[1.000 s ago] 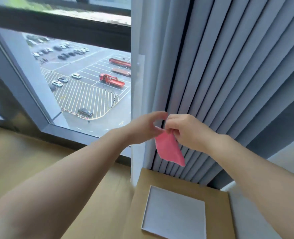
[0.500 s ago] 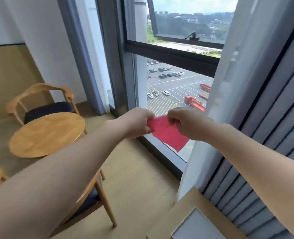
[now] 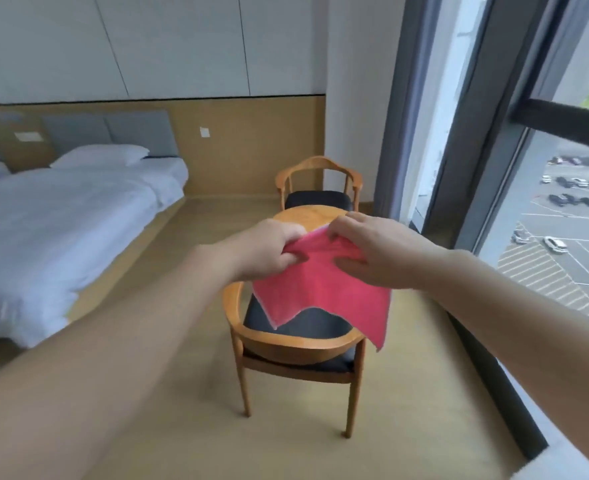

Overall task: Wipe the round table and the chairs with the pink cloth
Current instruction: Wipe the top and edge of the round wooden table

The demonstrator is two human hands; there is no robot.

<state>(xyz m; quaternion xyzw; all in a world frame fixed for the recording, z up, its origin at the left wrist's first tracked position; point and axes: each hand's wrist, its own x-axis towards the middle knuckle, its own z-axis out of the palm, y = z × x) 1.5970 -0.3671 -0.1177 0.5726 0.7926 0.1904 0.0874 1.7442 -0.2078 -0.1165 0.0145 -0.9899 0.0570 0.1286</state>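
Note:
Both my hands hold the pink cloth (image 3: 320,289) up in front of me; it hangs unfolded below them. My left hand (image 3: 269,249) grips its upper left edge, and my right hand (image 3: 369,251) pinches the upper right edge. Behind and below the cloth stands a wooden chair with a black seat (image 3: 296,344), its curved back towards me. The round wooden table (image 3: 307,214) is beyond it, mostly hidden by my hands. A second wooden chair (image 3: 317,188) stands on the table's far side.
A bed with white bedding (image 3: 61,216) fills the left side of the room. A tall window with a dark frame (image 3: 494,168) and grey curtain runs along the right. Tan floor lies between the bed and the chairs.
My view has swung left from the window and curtain to the room, bringing the table and both chairs in front. The cloth, small and bunched before, now hangs spread open between my hands.

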